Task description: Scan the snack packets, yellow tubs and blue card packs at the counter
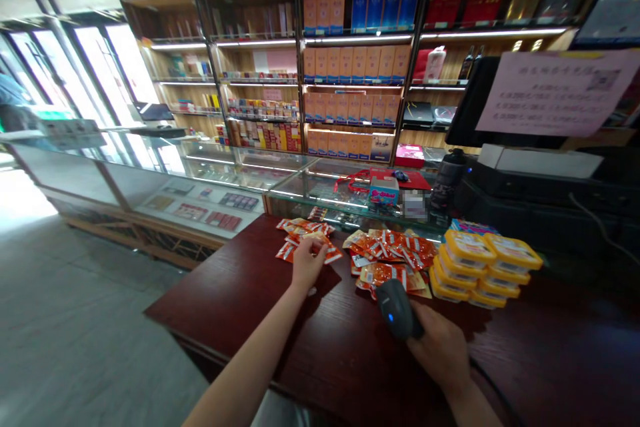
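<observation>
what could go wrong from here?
1. The right hand holds the scanner close to the right pile of packets; it might nudge them or read the wrong one.
2. Only a narrow gap parts that from the left pile, where the left hand is, so packets could get mixed.
3. The stacked tubs beside the right pile might topple if bumped.

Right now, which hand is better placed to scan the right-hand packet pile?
Right, I'd say: the right hand grips the scanner, its head pointing toward the right-hand packets. The left hand is at the left-hand packets, with no scanner.
</observation>
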The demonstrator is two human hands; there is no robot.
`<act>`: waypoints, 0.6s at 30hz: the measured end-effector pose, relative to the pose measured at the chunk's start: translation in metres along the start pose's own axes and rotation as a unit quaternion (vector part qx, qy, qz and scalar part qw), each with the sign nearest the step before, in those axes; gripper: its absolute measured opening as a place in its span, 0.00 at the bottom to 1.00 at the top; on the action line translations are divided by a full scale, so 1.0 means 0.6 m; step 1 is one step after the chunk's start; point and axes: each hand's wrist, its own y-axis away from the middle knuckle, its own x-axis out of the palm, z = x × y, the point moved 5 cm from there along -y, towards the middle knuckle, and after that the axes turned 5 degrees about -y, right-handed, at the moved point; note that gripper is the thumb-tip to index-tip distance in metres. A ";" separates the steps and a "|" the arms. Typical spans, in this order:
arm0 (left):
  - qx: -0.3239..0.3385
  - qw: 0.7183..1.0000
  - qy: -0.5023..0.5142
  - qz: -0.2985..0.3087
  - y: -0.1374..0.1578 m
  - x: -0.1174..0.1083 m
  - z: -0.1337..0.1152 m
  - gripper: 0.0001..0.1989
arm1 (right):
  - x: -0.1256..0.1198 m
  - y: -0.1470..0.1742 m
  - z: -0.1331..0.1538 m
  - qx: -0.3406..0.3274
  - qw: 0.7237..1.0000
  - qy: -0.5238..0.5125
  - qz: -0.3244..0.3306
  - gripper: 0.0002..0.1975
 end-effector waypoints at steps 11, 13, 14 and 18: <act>-0.110 0.975 0.192 -0.012 0.041 0.030 0.034 0.33 | -0.022 -0.050 0.038 0.198 0.959 -0.183 0.084 0.15; -0.140 0.957 0.253 0.001 0.042 0.038 0.046 0.29 | -0.016 -0.065 0.054 0.202 0.934 -0.283 0.081 0.17; -0.153 0.951 0.267 -0.002 0.042 0.040 0.052 0.28 | -0.014 -0.072 0.063 0.200 0.921 -0.327 0.070 0.19; -0.172 0.950 0.260 -0.032 0.045 0.037 0.067 0.24 | 0.000 -0.088 0.100 0.212 0.876 -0.428 0.072 0.23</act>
